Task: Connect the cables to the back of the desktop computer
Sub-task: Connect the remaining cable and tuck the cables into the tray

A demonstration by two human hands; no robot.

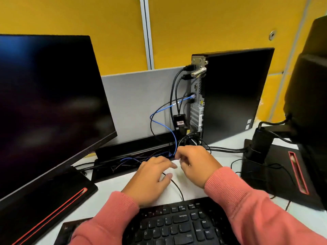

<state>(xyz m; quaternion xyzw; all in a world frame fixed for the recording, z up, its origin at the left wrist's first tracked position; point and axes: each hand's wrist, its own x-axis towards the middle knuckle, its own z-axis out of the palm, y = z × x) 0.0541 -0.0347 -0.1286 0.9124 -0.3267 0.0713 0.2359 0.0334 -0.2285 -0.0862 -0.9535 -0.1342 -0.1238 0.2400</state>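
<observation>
The black desktop computer (pixel 230 96) stands upright at the back right, its rear panel (pixel 196 103) turned left. Two black cables (pixel 174 89) and a blue network cable (pixel 164 107) are plugged into it. A small black adapter (pixel 179 121) hangs beside the panel. My left hand (pixel 150 179) lies low over the desk with its fingers stretched out, and a thin black cable (pixel 177 188) runs out from under it toward the keyboard. My right hand (pixel 196 165) is beside it with curled fingers, near the blue cable's lower end. Motion blur hides what either hand holds.
A dark monitor (pixel 49 106) fills the left, with its red-trimmed base (pixel 53 200) below it. A second monitor's stand (pixel 276 167) is on the right and a black keyboard (pixel 177 225) is in front of me. A cable tray (pixel 134 149) with tangled wires runs along the grey partition.
</observation>
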